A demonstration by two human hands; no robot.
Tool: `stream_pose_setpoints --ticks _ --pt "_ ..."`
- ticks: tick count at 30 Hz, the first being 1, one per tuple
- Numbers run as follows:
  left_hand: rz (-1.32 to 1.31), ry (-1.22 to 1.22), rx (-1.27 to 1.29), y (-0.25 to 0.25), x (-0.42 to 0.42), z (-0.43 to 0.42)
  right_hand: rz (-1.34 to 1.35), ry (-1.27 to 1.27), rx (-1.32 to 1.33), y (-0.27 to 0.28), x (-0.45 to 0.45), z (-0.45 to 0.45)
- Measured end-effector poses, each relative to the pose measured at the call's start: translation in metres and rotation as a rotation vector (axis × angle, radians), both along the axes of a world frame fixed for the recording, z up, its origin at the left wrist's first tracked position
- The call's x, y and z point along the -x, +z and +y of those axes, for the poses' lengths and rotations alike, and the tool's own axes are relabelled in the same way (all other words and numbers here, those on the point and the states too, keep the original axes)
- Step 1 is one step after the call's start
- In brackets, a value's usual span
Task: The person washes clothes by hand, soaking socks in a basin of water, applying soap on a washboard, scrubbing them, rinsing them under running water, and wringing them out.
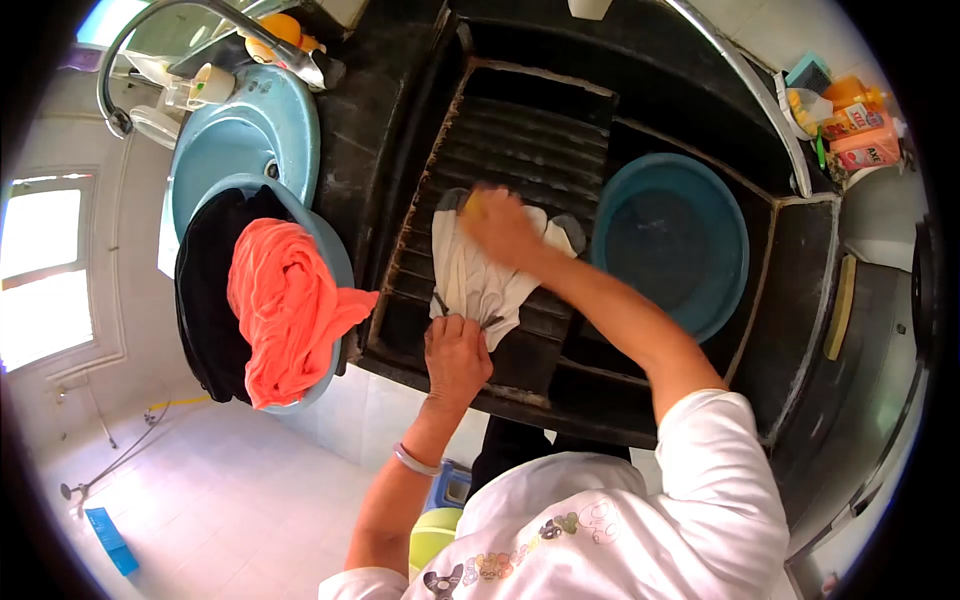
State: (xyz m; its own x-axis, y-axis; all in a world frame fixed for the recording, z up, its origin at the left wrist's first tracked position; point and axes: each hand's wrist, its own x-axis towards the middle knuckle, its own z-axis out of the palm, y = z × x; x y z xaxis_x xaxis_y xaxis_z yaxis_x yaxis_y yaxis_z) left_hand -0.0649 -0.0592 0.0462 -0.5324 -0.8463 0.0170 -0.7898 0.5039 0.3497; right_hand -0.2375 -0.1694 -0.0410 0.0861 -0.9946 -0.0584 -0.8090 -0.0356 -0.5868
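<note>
A cream garment (462, 268) with dark grey parts lies spread on the ridged black washboard (520, 140) of the sink. My left hand (458, 358), with a bangle on its wrist, is closed on the garment's near edge, where two short dark strips show. Farther up the cloth, my right hand (505, 232) presses down, smeared by motion. Its fingers are closed round a small yellow bar (472, 208), perhaps soap, mostly hidden by the hand.
To the right, a blue basin (670, 250) sits in the sink. At left, a blue tub (345, 265) holds coral cloth (285, 300) and black cloth (215, 290) beside a blue washbasin (305, 130) and tap (310, 70). Orange bottles (865, 145) stand at the right.
</note>
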Motion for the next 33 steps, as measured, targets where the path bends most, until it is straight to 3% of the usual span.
stream_pose_setpoints --ticks 1,2,5,6,7,9,12,15,16,17,18,20,21,22,23,30,33 --pt "-0.003 0.005 0.012 0.0 0.001 0.0 0.09 -0.143 0.401 0.001 0.017 -0.018" --pt "-0.005 0.012 0.022 0.0 0.002 0.001 0.17 -0.411 0.567 -0.019 0.024 -0.035" --pt "-0.002 0.009 0.009 -0.001 0.002 0.004 -0.257 -0.105 0.124 0.001 0.003 -0.034" --pt "-0.008 0.007 0.006 -0.003 0.002 0.003 -0.248 0.041 0.259 -0.019 -0.033 -0.019" --pt "-0.021 0.005 0.006 -0.004 0.0 0.002 -0.49 0.236 0.194 0.017 -0.05 0.008" --pt "0.004 0.006 -0.011 -0.002 0.0 0.001 -0.03 0.474 0.333 0.019 -0.051 -0.006" --pt "0.02 0.019 -0.002 0.0 -0.001 -0.006 0.03 -0.188 0.549 -0.001 -0.041 -0.057" --pt "0.051 0.042 -0.027 0.0 0.0 0.001 0.118 -0.114 0.31 0.008 -0.049 -0.036" --pt "0.07 0.05 -0.03 -0.001 -0.001 0.0 0.133 0.066 0.274 0.015 -0.056 -0.006" --pt "0.086 0.06 -0.037 -0.001 -0.002 0.001 0.039 0.214 0.35 0.039 -0.057 0.039" --pt "0.082 0.06 -0.042 -0.001 -0.003 0.004 -0.019 0.303 0.601 0.035 -0.047 0.07" --pt "0.076 0.05 -0.029 -0.002 -0.002 0.003 0.161 0.17 0.485 0.028 0.003 0.081" --pt "0.069 0.046 -0.02 -0.002 -0.001 0.003 0.32 0.085 0.274 0.007 0.03 0.071" --pt "0.052 0.052 -0.048 -0.003 -0.002 0.006 0.414 -0.182 0.23 0.003 0.043 0.055" --pt "0.036 0.054 -0.07 -0.004 -0.002 0.007 0.252 -0.295 0.321 0.006 0.06 0.04" --pt "-0.052 0.187 0.185 0.018 0.004 0.009 0.104 -0.374 0.382 0.018 0.089 0.063" --pt "0.031 0.323 -0.112 0.003 -0.007 0.003 0.021 -0.453 0.298 0.028 0.11 0.11"
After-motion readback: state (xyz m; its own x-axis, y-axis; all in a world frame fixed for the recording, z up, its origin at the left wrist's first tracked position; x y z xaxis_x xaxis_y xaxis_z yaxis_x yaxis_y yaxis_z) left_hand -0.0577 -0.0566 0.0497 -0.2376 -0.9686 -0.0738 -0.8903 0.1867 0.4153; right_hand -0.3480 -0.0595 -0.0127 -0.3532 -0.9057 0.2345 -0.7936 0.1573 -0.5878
